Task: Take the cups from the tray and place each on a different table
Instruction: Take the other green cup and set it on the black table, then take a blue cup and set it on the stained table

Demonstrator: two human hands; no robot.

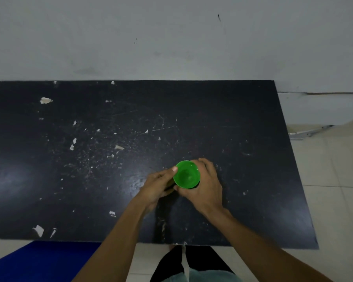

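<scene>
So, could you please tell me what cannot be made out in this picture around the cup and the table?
- Head view: the green cup's base and sides are covered by the left hand and right hand, so whether it rests on the black table cannot be told.
- The table's left end is cut off by the picture edge.
- No tray, other cups or other tables are in view.

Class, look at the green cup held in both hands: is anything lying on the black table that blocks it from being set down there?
Nothing visible does. Both the left hand and right hand grip the green cup over the black table, which shows only chipped, scratched paint beneath and around it.
</scene>
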